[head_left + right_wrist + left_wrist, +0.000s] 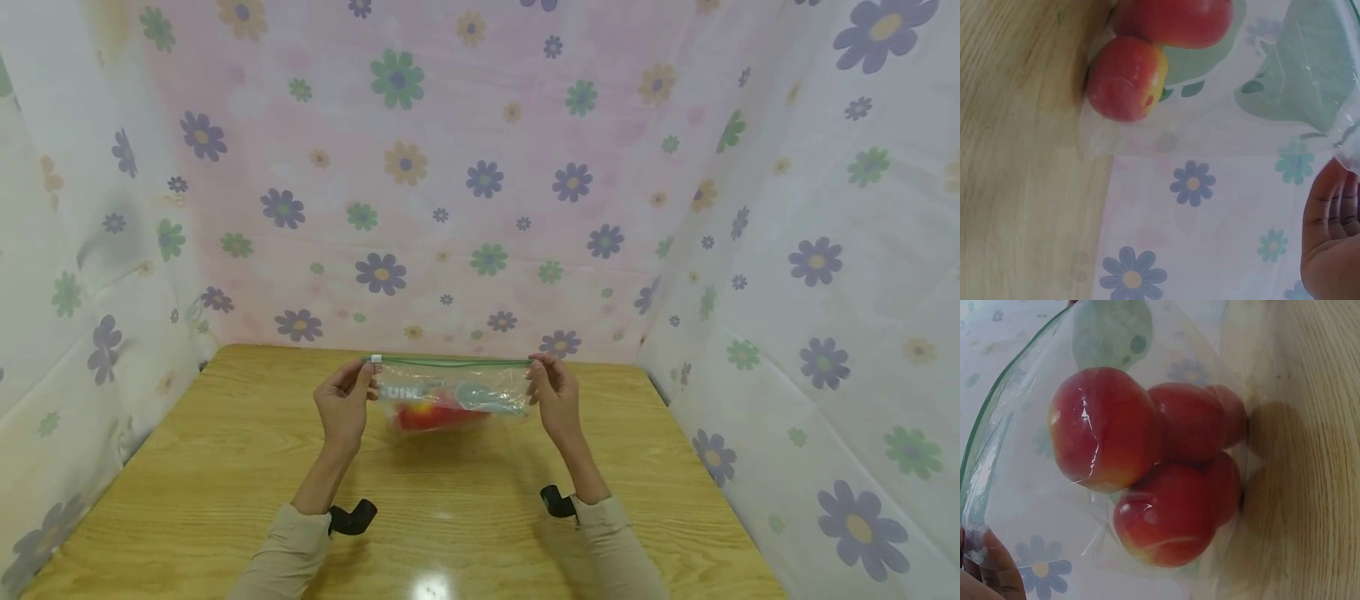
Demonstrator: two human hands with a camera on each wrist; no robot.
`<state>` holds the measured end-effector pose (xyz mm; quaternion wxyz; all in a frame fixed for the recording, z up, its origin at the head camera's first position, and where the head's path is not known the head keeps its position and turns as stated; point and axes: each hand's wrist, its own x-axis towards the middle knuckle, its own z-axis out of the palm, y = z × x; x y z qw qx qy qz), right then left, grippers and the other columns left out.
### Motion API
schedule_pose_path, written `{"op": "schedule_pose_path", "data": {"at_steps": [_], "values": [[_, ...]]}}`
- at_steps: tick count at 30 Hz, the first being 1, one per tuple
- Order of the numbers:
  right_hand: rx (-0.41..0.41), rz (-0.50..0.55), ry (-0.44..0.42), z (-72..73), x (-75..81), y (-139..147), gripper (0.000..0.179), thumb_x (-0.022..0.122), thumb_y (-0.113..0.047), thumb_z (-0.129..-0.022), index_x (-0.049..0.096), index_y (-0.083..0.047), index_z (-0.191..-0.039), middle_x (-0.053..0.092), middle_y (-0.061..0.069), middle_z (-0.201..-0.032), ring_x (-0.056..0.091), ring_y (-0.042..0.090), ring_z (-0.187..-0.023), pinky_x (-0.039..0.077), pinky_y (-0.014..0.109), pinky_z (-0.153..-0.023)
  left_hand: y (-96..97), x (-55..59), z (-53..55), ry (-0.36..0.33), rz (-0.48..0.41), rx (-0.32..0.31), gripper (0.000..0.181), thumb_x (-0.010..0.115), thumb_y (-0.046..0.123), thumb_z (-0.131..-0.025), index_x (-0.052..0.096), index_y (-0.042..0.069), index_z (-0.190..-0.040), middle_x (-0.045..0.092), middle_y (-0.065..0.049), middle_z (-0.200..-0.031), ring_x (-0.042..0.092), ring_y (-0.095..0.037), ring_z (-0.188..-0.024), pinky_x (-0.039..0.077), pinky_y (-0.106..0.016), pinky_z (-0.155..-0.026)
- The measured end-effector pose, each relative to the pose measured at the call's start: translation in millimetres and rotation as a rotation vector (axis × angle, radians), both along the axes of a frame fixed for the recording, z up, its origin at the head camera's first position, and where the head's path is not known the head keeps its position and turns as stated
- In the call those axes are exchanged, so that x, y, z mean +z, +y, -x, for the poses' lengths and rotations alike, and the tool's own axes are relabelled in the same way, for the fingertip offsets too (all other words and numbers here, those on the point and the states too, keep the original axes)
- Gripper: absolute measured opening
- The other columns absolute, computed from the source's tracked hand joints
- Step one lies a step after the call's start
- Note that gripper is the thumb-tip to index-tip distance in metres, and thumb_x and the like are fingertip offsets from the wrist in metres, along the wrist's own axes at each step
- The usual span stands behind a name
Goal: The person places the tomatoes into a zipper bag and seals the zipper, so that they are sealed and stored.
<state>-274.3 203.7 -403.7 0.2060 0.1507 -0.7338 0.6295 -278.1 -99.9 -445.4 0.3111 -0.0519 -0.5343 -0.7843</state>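
Observation:
A clear zip bag (pixel 517 404) with a green zip strip (pixel 450 362) along its top is stretched level between my two hands. At the strip's left end is a white slider (pixel 376 358), where my left hand (pixel 343 408) pinches the top corner. The opposite corner is pinched by my right hand (pixel 558 407). Inside the bag lie several round, shiny red fruits (pixel 1107 428) with yellow patches, apple-like in shape. They cluster at the bottom, close over the wooden table. Pale green printed shapes (pixel 1310 62) show on the bag's side in the right wrist view.
The wood-grain table (pixel 450 533) spreads out under both forearms. Flower-patterned cloth walls (pixel 442 167) enclose it at the back and on both sides. A black wrist mount (pixel 354 517) sticks out from the left sleeve, another mount (pixel 557 502) from the right.

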Motion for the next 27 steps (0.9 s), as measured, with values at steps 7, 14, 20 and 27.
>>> {"op": "schedule_pose_path", "data": {"at_steps": [7, 14, 20, 27], "values": [[-0.169, -0.029, 0.078, -7.0, 24.5, -1, 0.022, 0.054, -0.002, -0.104, 0.065, 0.012, -0.117, 0.064, 0.031, -0.107, 0.064, 0.028, -0.096, 0.055, 0.016, -0.078, 2.0, 2.1, 2.2, 0.011, -0.003, -0.008, 0.025, 0.066, 0.001, -0.097, 0.064, -0.023, -0.105, 0.076, 0.008, -0.081, 0.065, -0.004, -0.061, 0.055, -0.015, -0.053], [-0.136, -0.019, 0.164, 2.2, 45.5, -11, 0.018, 0.055, 0.005, -0.101, 0.066, 0.015, -0.111, 0.064, 0.033, -0.103, 0.064, 0.017, -0.094, 0.052, 0.014, -0.082, 4.2, 6.2, 2.3, -0.002, -0.006, -0.006, 0.023, 0.067, 0.001, -0.097, 0.066, -0.020, -0.106, 0.076, 0.007, -0.081, 0.065, -0.004, -0.061, 0.054, -0.015, -0.052], [0.011, -0.088, 0.154, 19.7, 39.9, -29, 0.016, 0.057, 0.000, -0.102, 0.067, 0.008, -0.112, 0.065, 0.028, -0.104, 0.063, 0.041, -0.099, 0.051, 0.016, -0.084, 5.4, 5.4, 3.0, -0.024, -0.018, -0.010, 0.022, 0.067, 0.001, -0.097, 0.066, -0.020, -0.105, 0.076, 0.007, -0.081, 0.065, -0.004, -0.061, 0.054, -0.014, -0.051], [0.170, -0.277, 0.184, 16.0, 33.2, -64, 0.019, 0.062, -0.008, -0.102, 0.069, 0.000, -0.117, 0.069, 0.017, -0.114, 0.062, 0.032, -0.106, 0.058, 0.042, -0.092, 9.3, 2.8, -0.4, -0.047, -0.032, -0.031, 0.024, 0.068, 0.002, -0.097, 0.065, -0.021, -0.104, 0.076, 0.007, -0.080, 0.065, -0.005, -0.061, 0.054, -0.014, -0.052]]}}
